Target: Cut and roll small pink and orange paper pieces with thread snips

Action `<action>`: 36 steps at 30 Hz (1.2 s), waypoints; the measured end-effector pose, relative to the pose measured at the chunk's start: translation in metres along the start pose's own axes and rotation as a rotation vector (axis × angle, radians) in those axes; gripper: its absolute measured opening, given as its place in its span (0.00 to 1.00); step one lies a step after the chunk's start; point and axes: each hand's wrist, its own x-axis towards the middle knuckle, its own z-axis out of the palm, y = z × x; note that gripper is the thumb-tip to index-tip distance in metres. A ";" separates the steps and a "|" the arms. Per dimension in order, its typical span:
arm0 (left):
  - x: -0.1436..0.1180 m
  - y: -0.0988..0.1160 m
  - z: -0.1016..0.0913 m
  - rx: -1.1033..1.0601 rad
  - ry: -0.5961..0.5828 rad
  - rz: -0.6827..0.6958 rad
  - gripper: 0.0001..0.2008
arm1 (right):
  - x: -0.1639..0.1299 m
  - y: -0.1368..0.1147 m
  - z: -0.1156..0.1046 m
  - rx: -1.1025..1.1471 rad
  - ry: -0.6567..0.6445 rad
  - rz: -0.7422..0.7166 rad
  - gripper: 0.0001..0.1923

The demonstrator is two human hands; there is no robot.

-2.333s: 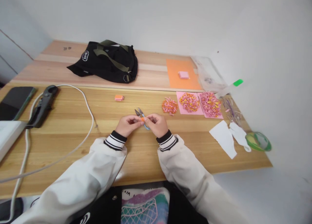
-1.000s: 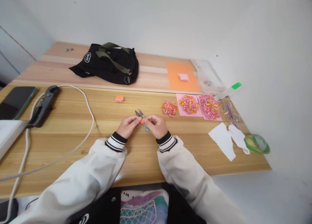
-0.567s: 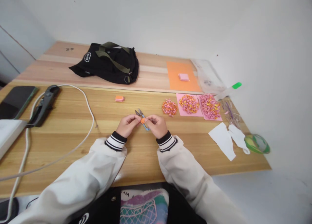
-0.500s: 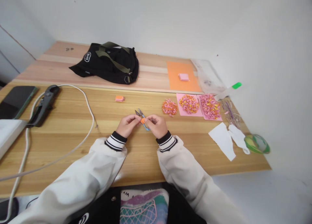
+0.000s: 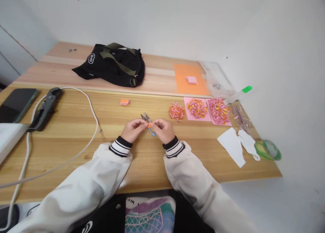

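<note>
My left hand (image 5: 132, 129) and my right hand (image 5: 163, 129) meet over the middle of the wooden table (image 5: 76, 131), both pinching a tiny orange paper piece (image 5: 149, 125) between their fingertips. A small pair of snips with a blue handle (image 5: 148, 120) lies on the table just behind my fingers, blades pointing up-left. To the right sit a loose heap of rolled orange-pink paper bits (image 5: 176, 111) and two more heaps on pink sheets (image 5: 197, 108) (image 5: 218, 110).
A black bag (image 5: 114, 64) lies at the back, with an orange sheet (image 5: 189, 80) beside it. A small orange-pink block (image 5: 124, 102), black pliers (image 5: 45, 108), a white cable (image 5: 83, 141), a phone (image 5: 15, 103), white paper scraps (image 5: 235, 145) and a green tape roll (image 5: 267, 149) are around.
My hands stay together on the orange piece, with only slight finger movement. The view has shifted a little.
</note>
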 end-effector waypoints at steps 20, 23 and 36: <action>0.001 -0.005 -0.002 0.056 0.049 -0.022 0.13 | 0.000 0.004 -0.001 -0.066 -0.052 -0.018 0.10; 0.001 -0.005 -0.001 0.050 0.054 -0.017 0.15 | 0.000 0.004 -0.001 -0.073 -0.051 -0.024 0.10; -0.001 -0.007 0.000 0.000 0.020 -0.031 0.18 | 0.001 0.000 -0.001 0.015 0.039 -0.010 0.10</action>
